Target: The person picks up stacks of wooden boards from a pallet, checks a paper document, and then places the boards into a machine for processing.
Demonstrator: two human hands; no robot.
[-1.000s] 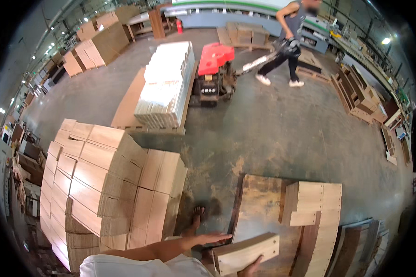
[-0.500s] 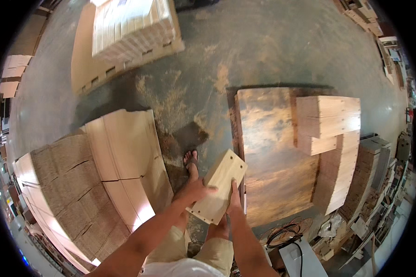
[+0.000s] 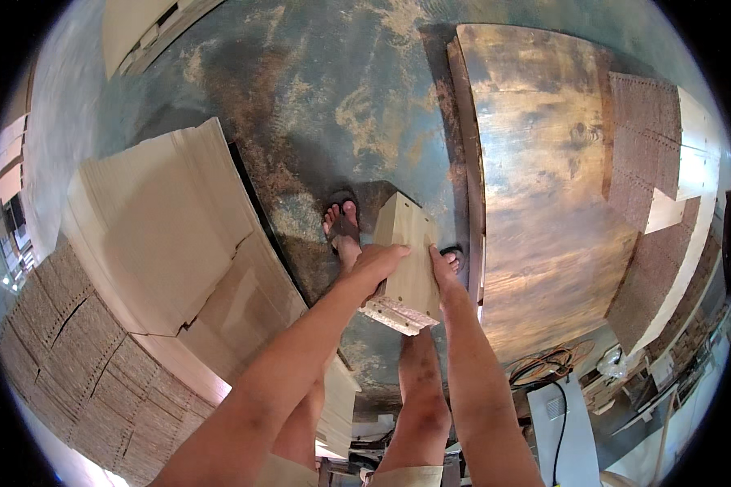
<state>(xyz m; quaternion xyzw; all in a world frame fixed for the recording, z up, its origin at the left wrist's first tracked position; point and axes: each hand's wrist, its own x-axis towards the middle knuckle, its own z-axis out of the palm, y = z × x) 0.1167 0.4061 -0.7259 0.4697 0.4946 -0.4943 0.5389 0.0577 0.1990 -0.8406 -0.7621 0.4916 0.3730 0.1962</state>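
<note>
Between my hands is a pale wooden block (image 3: 411, 258), possibly a short stack of panels, with dark drilled holes on its upper face. Its near end is rough and layered. My left hand (image 3: 381, 266) grips the left side with the thumb over the top. On the opposite long side, my right hand (image 3: 444, 269) presses with its thumb along the edge; the fingers underneath are hidden. The block hangs tilted above the floor, between my sandalled feet.
On the left stand stacks of pale panels (image 3: 154, 203) and rough brown-edged pieces (image 3: 97, 365). A low plywood platform (image 3: 536, 162) lies right, bearing stacked drilled pieces (image 3: 646, 134). Coiled cables (image 3: 548, 361) and a white panel (image 3: 560, 422) are near right. A pallet's edge (image 3: 150, 36) shows far left.
The view has tipped downward and shifted closer to the stacks. My hands have lowered the block toward the floor, and its rough near end now shows. Both hands keep their hold.
</note>
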